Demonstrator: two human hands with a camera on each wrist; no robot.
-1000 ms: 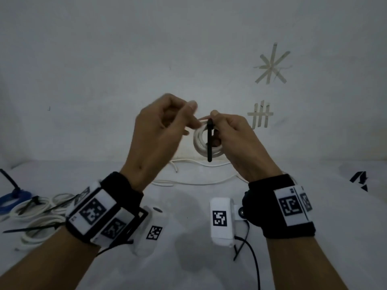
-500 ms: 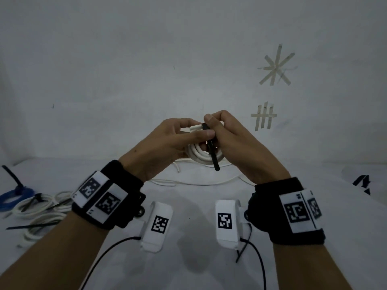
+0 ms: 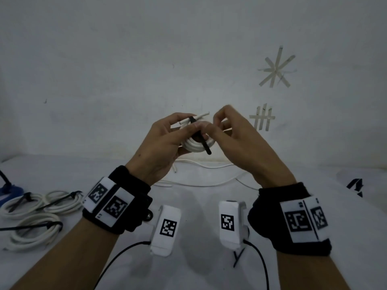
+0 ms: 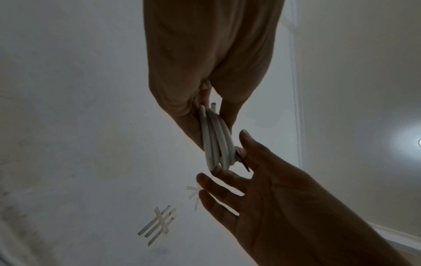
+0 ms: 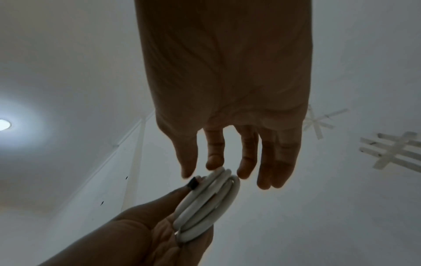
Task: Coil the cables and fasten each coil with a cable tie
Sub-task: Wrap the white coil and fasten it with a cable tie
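1. Since half a second ago the right hand (image 3: pixel 236 141) has let go of the black cable tie (image 3: pixel 200 139) and drawn slightly to the right; the left hand (image 3: pixel 165 143) now holds the white coil (image 3: pixel 195 146) alone, tie pressed under its thumb.
2. Head view: the coil is held in the air above the white table (image 3: pixel 199 268), in front of the wall. The tie crosses the coil slantwise, its free end pointing down to the right. The right hand's fingers are loosely bent and hold nothing. Loose white cable (image 3: pixel 205 181) lies on the table behind the wrists. Three tied coils (image 3: pixel 35 214) lie at the left.
3. Left wrist view: the left hand (image 4: pixel 205 72) pinches the coil (image 4: pixel 216 142) edge-on; the right hand (image 4: pixel 284 198) is spread just beside it.
4. Right wrist view: the right hand (image 5: pixel 227 90) has straight fingers, tips just next to the coil (image 5: pixel 209 203); whether they touch it I cannot tell. The left hand (image 5: pixel 141 237) grips the coil from below, the tie's black head (image 5: pixel 193 183) at its thumb.
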